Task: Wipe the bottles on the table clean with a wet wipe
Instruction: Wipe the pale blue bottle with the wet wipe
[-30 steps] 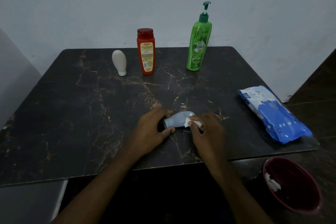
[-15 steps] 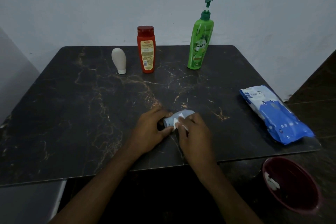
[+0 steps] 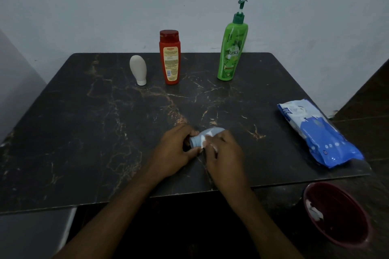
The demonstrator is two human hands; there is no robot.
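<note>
A small pale blue bottle (image 3: 207, 135) lies on its side on the dark marble table (image 3: 84, 132), near the front middle. My left hand (image 3: 175, 149) grips its cap end. My right hand (image 3: 225, 153) presses a crumpled white wet wipe (image 3: 203, 142) against the bottle's side, covering much of its body. At the back stand a small white bottle (image 3: 138, 69) on its cap, a red bottle (image 3: 169, 57) and a tall green pump bottle (image 3: 231, 48), all upright and untouched.
A blue and white wet wipe pack (image 3: 317, 132) lies near the table's right edge. Below the front right corner sits a dark red bin (image 3: 339, 216) with a used white wipe inside. A pale wall rises behind the table.
My right hand with the wipe has slid leftward along the blue bottle, from its far end toward the cap. The left hand keeps its hold.
</note>
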